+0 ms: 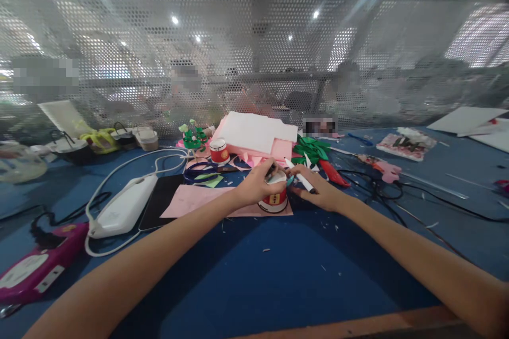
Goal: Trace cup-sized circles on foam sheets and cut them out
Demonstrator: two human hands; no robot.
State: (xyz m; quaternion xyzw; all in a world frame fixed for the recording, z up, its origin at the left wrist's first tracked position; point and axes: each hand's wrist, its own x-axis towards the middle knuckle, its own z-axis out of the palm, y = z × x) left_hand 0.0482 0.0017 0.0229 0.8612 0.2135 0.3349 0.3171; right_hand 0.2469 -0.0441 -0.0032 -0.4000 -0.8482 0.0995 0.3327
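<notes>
A red paper cup (275,199) with a gold emblem stands on a pink paper sheet (199,201), its wider end down. My left hand (260,184) is closed around the cup's left side. Something small and dark shows by its fingers, too unclear to name. In my right hand (320,190) is a white marker (302,177) with a dark end, held slanting between the fingers. Those fingertips are close to the cup's right side; whether they touch it I cannot tell. A small teal bit (290,180) shows between the hands.
Behind the cup lie white paper (254,132), green paper strips (310,149) and a second red cup (220,152). Scissors (201,171) rest left of it. A white power bank (126,206) and magenta device (43,265) sit left. Cables (374,190) cross the right side.
</notes>
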